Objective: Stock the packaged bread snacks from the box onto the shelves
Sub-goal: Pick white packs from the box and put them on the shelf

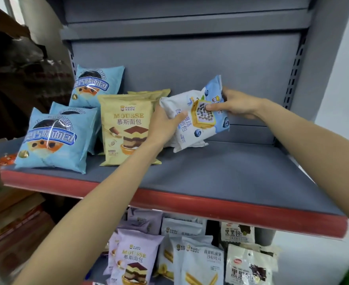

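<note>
A white-and-blue blueberry bread pack (196, 120) stands tilted on the grey shelf (221, 173), near its back. My left hand (165, 125) grips the pack's left side and my right hand (234, 104) pinches its upper right corner, thumb on the front. Left of it stands a beige mousse bread pack (126, 128) with more of the same behind. Three light-blue bread packs (52, 138) stand at the shelf's left end.
The shelf has a red front strip (190, 204) and a bare grey stretch at the right. Below, a lower shelf holds purple mousse packs (134, 260), white packs (198, 262) and black-lettered packs (249, 266). Cardboard boxes (11, 219) are stacked at the left.
</note>
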`<state>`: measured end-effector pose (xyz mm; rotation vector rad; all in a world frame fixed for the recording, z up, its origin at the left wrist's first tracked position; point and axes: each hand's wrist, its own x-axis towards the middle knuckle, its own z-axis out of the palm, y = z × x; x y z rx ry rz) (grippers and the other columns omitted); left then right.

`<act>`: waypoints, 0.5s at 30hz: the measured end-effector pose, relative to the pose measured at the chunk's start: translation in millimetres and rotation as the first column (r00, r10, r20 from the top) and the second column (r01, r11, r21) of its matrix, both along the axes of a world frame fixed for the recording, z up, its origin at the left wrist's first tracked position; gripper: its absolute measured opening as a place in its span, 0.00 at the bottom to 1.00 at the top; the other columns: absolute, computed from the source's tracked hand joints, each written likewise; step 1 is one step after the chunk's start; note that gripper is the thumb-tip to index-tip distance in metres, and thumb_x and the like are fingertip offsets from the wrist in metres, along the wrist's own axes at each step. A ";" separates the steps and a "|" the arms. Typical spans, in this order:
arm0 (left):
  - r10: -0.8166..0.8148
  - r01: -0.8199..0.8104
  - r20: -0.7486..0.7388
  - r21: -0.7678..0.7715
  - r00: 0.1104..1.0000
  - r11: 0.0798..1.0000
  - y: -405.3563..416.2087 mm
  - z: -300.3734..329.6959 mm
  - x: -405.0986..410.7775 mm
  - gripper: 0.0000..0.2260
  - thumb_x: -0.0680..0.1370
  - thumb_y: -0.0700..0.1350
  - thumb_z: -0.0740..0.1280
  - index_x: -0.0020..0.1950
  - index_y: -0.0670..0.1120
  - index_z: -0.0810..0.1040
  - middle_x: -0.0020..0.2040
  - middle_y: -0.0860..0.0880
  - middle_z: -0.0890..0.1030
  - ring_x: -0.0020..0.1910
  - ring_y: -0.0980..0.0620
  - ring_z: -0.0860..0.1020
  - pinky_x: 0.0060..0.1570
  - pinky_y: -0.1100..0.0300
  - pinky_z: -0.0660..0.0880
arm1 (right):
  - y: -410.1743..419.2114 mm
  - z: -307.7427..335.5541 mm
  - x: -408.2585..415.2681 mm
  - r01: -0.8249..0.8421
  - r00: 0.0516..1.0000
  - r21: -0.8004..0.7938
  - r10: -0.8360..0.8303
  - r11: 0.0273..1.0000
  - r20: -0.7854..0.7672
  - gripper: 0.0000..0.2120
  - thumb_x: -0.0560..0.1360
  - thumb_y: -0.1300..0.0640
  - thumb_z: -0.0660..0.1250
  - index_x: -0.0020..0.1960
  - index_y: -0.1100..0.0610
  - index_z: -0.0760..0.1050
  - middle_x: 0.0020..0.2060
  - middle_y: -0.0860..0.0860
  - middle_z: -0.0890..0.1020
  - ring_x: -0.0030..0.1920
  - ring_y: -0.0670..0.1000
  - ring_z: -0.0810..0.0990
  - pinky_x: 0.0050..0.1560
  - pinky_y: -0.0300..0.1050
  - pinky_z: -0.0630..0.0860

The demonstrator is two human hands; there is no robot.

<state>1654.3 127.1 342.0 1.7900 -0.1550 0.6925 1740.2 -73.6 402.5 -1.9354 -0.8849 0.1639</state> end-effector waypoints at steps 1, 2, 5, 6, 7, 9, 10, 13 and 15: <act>0.018 -0.017 -0.016 0.063 1.000 0.998 2.5 4.2 0.7 0.16 0.74 0.45 0.71 0.60 0.43 0.76 0.55 0.49 0.82 0.53 0.53 0.80 0.51 0.56 0.77 | 0.8 -0.5 0.8 0.019 1.000 0.016 -0.019 1.000 0.005 0.14 0.73 0.61 0.69 0.57 0.51 0.71 0.53 0.48 0.83 0.51 0.48 0.84 0.46 0.39 0.81; 0.051 -0.047 -0.031 0.118 0.998 0.992 5.0 6.9 1.0 0.17 0.73 0.46 0.73 0.60 0.44 0.76 0.55 0.50 0.81 0.52 0.54 0.79 0.49 0.58 0.77 | 1.2 0.2 0.9 0.034 0.999 0.032 -0.034 0.999 0.007 0.15 0.73 0.61 0.69 0.56 0.51 0.71 0.52 0.48 0.83 0.50 0.48 0.84 0.45 0.39 0.81; 0.096 -0.096 0.004 0.115 0.995 0.989 10.7 10.0 1.2 0.21 0.71 0.47 0.74 0.61 0.46 0.72 0.55 0.52 0.78 0.54 0.54 0.77 0.50 0.58 0.75 | -3.0 7.6 3.3 0.060 0.998 0.026 -0.061 0.998 0.015 0.14 0.72 0.61 0.71 0.54 0.51 0.73 0.48 0.46 0.85 0.48 0.47 0.84 0.43 0.39 0.81; 0.087 -0.091 0.042 0.115 0.995 0.989 10.2 14.3 0.9 0.20 0.72 0.47 0.74 0.60 0.46 0.71 0.55 0.52 0.78 0.54 0.54 0.77 0.51 0.57 0.76 | -5.1 10.2 4.0 0.076 0.997 -0.001 -0.075 0.997 0.032 0.13 0.72 0.61 0.71 0.54 0.52 0.74 0.48 0.46 0.85 0.49 0.47 0.84 0.47 0.42 0.81; 0.078 -0.087 0.078 0.120 0.994 0.989 9.0 21.5 1.7 0.19 0.73 0.47 0.73 0.60 0.47 0.70 0.55 0.52 0.78 0.54 0.54 0.77 0.51 0.57 0.76 | -7.3 12.3 5.1 0.099 0.994 -0.026 -0.097 0.995 0.056 0.14 0.71 0.61 0.72 0.55 0.53 0.75 0.49 0.47 0.85 0.50 0.47 0.83 0.52 0.46 0.80; 0.066 -0.082 0.123 0.133 0.990 0.988 6.1 43.0 7.4 0.18 0.74 0.48 0.71 0.60 0.47 0.69 0.55 0.51 0.78 0.52 0.53 0.79 0.50 0.55 0.78 | -12.0 14.6 6.1 0.142 0.987 -0.004 -0.141 0.990 0.083 0.18 0.69 0.60 0.74 0.58 0.55 0.76 0.52 0.49 0.84 0.54 0.49 0.82 0.59 0.49 0.77; 0.067 -0.088 0.128 0.162 0.990 0.983 5.1 55.2 10.9 0.18 0.75 0.49 0.70 0.61 0.46 0.69 0.56 0.51 0.78 0.51 0.53 0.79 0.49 0.55 0.78 | -14.2 14.8 6.1 0.153 0.984 0.040 -0.156 0.987 0.087 0.20 0.68 0.59 0.74 0.59 0.55 0.75 0.52 0.48 0.84 0.54 0.48 0.82 0.58 0.48 0.77; 0.067 -0.115 0.140 0.373 0.988 0.921 4.5 80.3 24.1 0.17 0.78 0.49 0.66 0.63 0.44 0.70 0.57 0.48 0.79 0.52 0.51 0.78 0.48 0.58 0.74 | -19.1 12.9 7.2 0.259 0.952 0.188 -0.283 0.947 0.116 0.33 0.65 0.61 0.77 0.66 0.50 0.66 0.52 0.47 0.80 0.49 0.43 0.80 0.48 0.37 0.76; 0.030 -0.091 0.122 0.529 0.992 0.844 3.8 85.7 34.2 0.15 0.79 0.46 0.64 0.64 0.43 0.71 0.58 0.45 0.79 0.56 0.46 0.77 0.48 0.58 0.70 | -19.8 7.9 9.3 0.349 0.907 0.231 -0.390 0.908 0.159 0.42 0.65 0.61 0.78 0.71 0.50 0.59 0.55 0.51 0.74 0.51 0.46 0.75 0.52 0.39 0.73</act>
